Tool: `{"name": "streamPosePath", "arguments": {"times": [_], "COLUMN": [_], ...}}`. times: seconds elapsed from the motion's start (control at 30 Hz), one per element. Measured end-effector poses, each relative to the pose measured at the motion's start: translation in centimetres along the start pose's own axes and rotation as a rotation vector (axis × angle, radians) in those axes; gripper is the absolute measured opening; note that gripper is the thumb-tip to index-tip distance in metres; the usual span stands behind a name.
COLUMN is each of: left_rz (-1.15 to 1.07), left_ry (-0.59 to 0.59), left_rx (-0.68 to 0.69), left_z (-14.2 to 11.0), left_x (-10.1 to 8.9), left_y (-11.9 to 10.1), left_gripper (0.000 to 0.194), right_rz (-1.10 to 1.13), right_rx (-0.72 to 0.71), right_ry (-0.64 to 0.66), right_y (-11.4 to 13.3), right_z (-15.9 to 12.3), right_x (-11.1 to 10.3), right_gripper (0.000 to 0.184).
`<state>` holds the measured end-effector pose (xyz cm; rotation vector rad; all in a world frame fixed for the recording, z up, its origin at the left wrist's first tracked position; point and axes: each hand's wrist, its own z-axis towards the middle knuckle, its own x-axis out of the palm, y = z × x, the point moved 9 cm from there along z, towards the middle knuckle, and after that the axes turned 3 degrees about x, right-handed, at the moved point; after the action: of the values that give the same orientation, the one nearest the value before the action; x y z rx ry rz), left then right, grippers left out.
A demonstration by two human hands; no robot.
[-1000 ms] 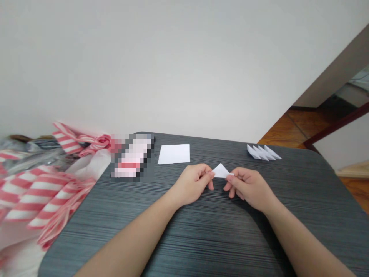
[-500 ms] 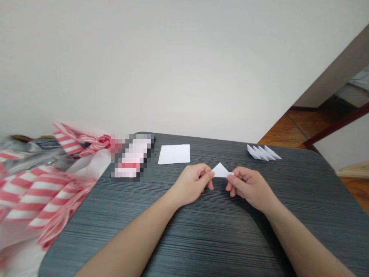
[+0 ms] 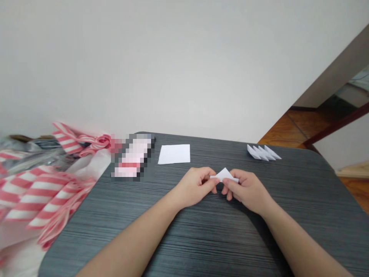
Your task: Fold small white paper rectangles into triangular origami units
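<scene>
A small white folded paper (image 3: pixel 225 174), triangular with its peak pointing away from me, is pinched between both hands above the dark table (image 3: pixel 184 238). My left hand (image 3: pixel 197 186) grips its left part, the thumb pressing on the lower edge. My right hand (image 3: pixel 245 188) holds the right part the same way, its thumb close beside the left one. A narrow strip of the paper sticks out past the thumbs on each side. The fingers behind the paper are partly hidden.
A flat white stack or sheet of paper (image 3: pixel 174 154) lies at the back of the table. Several folded white paper pieces (image 3: pixel 263 152) overlap at the back right. A blurred-out object (image 3: pixel 134 156) lies at the left, beside red-and-white striped cloth (image 3: pixel 43 192). A wall (image 3: pixel 184 69) stands behind.
Both thumbs have moved inward along the paper's lower edge and are now close together. The paper has shifted slightly right and toward me, its side ends now showing beyond the thumbs.
</scene>
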<state>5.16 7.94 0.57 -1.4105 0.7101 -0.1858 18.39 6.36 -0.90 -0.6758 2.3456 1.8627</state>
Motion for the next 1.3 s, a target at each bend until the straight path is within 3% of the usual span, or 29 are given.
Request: {"name": "streamPosePath", "arguments": {"times": [0.73, 0.97, 1.3], "left_rz": [0.08, -0.065, 0.045], "left_ry": [-0.018, -0.038, 0.074], "left_rx": [-0.049, -0.037, 0.022], "left_z": [-0.1, -0.1, -0.1], "left_x": [-0.4, -0.3, 0.5], "left_y": [0.3, 0.7, -0.1], "left_gripper": [0.032, 0.027, 0.026], "right_rz": [0.004, 0.022, 0.03], "right_rx": [0.01, -0.001, 0.002], "right_ry": [-0.008, -0.019, 0.064], "right_y": [-0.3, -0.2, 0.2], "right_z": [0.1, 0.1, 0.1], "right_x": [-0.2, -0.5, 0.9], "right_gripper": [0.024, 0.024, 0.022]}}
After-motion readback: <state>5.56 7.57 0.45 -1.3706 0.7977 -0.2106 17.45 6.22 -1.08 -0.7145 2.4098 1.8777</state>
